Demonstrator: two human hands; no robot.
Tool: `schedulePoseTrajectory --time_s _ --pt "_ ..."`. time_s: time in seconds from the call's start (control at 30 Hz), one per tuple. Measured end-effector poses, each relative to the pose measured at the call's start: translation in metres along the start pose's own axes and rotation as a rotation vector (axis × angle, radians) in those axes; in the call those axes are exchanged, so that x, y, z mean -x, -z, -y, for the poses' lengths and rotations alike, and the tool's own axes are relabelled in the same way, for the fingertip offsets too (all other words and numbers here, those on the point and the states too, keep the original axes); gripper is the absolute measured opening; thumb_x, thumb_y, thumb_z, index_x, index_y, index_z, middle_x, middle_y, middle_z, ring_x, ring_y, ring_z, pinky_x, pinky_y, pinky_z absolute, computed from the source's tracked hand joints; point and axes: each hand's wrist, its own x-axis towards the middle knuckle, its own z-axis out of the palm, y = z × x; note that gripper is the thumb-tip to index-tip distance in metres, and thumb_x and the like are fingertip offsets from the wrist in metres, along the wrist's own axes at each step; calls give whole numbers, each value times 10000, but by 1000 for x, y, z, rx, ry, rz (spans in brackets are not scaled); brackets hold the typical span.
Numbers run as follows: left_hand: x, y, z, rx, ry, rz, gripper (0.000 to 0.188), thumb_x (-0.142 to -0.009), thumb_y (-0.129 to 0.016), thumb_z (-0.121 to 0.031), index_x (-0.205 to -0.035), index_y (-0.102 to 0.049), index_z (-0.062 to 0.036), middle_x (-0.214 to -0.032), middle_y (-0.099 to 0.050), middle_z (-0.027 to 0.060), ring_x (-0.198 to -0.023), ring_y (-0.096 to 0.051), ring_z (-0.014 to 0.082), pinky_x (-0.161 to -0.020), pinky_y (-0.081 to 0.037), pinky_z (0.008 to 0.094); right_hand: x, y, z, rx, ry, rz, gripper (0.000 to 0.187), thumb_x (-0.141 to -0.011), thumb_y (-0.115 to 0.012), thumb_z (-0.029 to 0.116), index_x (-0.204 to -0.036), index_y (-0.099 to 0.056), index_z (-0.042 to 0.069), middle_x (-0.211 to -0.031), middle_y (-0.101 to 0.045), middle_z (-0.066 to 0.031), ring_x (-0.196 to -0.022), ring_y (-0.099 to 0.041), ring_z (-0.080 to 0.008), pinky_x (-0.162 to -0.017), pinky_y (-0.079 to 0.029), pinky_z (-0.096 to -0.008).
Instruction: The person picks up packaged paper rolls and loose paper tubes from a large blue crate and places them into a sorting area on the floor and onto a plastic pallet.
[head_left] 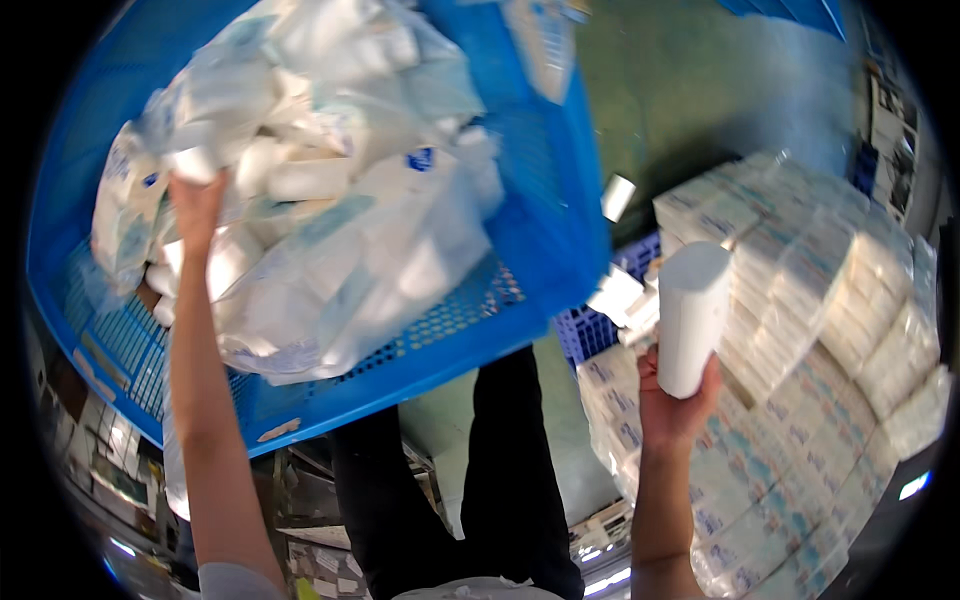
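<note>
My right hand (678, 400) is closed round the lower end of a white paper roll (694, 310), which stands nearly upright in it. Over the large blue crate (545, 290), my left hand (198, 205) reaches in with its fingers closed on another white paper roll (194, 158), blurred by motion. Around that hand lie several loose white rolls (310, 180) and clear plastic bags (370, 260) with blue print, heaped in the crate.
On the right, wrapped packs of white paper (790, 440) are stacked high. Behind my right hand stands a purple-blue crate (580, 330) with white pieces (617, 292) on it. Green floor (650, 100) shows beyond, and my dark-trousered legs (505, 440) are beside the blue crate.
</note>
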Motion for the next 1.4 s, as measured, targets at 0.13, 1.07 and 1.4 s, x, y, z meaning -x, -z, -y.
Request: schedulePoseTrajectory --time_s 0.13,1.07,1.4 --pt "65 95 -159 1078 457 203 535 -854 -496 -331 -1197 -416 72 -1035 -549 153 -918 -554 227 -788 -444 331 -4 174 -17 29 -280 -379 464 -838 -608 317 -1177 -451 41 -943 -586 -105 -769 -590 -228 -674 -491 -313" --pt "373 -18 -451 279 -248 755 204 -808 -592 -66 -1010 -567 -47 -1001 -569 127 -947 -555 297 -816 -449 360 10 399 -114 67 -511 -531 420 -881 -543 360 -1159 -464 55 -1006 -574 -108 -824 -580 -194 -703 -485 -322" --pt "249 97 -213 -252 -247 304 291 -724 -697 -212 -953 -576 -78 -792 -617 87 -860 -575 291 -868 -380 400 -36 6 0 721 371 609 312 -830 -578 49 -1134 -516 18 -1001 -562 -81 -781 -561 -136 -728 -458 -248"
